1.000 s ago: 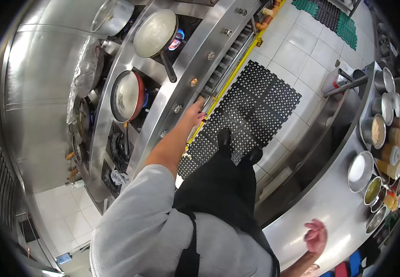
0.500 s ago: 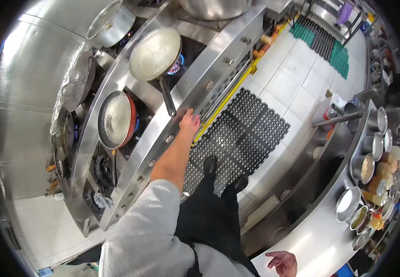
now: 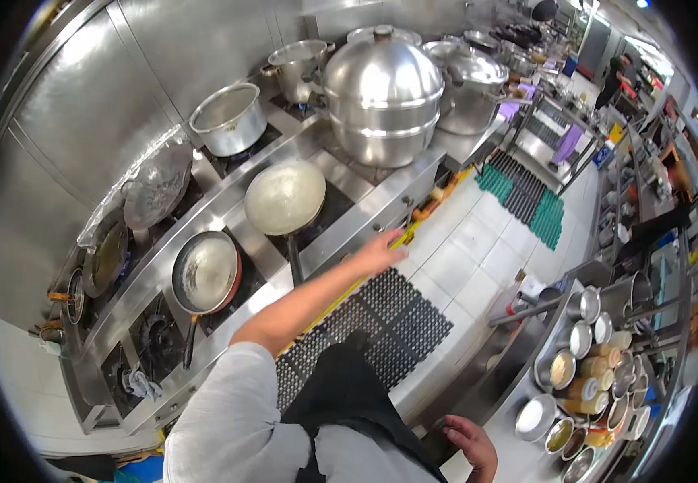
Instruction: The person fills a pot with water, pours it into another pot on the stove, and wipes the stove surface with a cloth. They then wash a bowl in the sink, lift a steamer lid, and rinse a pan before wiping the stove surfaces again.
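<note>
My left hand [image 3: 383, 251] reaches out past the stove's front edge, its fingers stretched and nothing visible in them. Just left of that arm, a frying pan [image 3: 284, 197] with a pale, wet-looking inside sits on a burner, its black handle toward me. A second frying pan [image 3: 208, 270], red outside, rests on the burner to its left. Low in the view, my right hand [image 3: 470, 443] hangs beside the counter on the right with its fingers loosely bent; I see nothing held in it.
A large domed steamer pot [image 3: 384, 101] and an open pot [image 3: 228, 119] stand on the stove [image 3: 349, 229]. Woks [image 3: 158, 187] line the back. A black floor mat [image 3: 373, 322] lies before me. Bowls and bottles crowd the counter [image 3: 510, 439]. Another person [image 3: 613, 80] stands far off.
My view has tilted up and shows more of the kitchen. My left hand has moved from beside the pan's handle farther along the stove front. My right hand's fingers have bent in more.
</note>
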A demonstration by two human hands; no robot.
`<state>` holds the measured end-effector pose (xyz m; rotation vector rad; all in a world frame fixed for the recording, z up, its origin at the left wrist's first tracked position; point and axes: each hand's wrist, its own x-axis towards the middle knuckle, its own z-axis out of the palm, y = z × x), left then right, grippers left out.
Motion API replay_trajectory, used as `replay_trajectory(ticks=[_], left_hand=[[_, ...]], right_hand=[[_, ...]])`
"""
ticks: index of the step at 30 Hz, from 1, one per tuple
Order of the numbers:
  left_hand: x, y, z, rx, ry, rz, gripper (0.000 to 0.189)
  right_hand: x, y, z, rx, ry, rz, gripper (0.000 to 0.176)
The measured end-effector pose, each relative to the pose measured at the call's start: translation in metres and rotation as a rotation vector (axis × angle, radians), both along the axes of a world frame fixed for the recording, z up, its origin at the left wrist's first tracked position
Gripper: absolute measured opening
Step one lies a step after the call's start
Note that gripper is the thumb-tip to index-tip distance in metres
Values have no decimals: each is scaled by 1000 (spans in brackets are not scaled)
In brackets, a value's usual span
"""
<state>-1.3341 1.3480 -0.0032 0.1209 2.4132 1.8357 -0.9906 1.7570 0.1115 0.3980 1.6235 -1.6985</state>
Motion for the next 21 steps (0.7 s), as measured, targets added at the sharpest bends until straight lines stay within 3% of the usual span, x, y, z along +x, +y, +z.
replay_trajectory(ticks=[3,6,9,11,13,16,21], left_hand=[[-114,-35,144,-171,195,26,56],[-256,-86,203,-578,569,310,50],[-337,-111,295,-711,573,423,54],[-388,-124,315,-978,588,534,53],[-432,-133,324,-1217,526,602,57],[-444,-126,360,-1215,222,430,59],[-468,-129,363,-1307,286,400,65]], right_hand=[[-52,1,-12,64,20,18,45],[-87,0,-43,259,10,2,40],[-142,-10,-49,550,2,-24,29],[-148,13,-86,487,-81,-17,61],[-153,30,-117,478,-126,-17,56],[-156,43,-164,520,-167,8,48],[-153,64,-245,559,-128,101,35]])
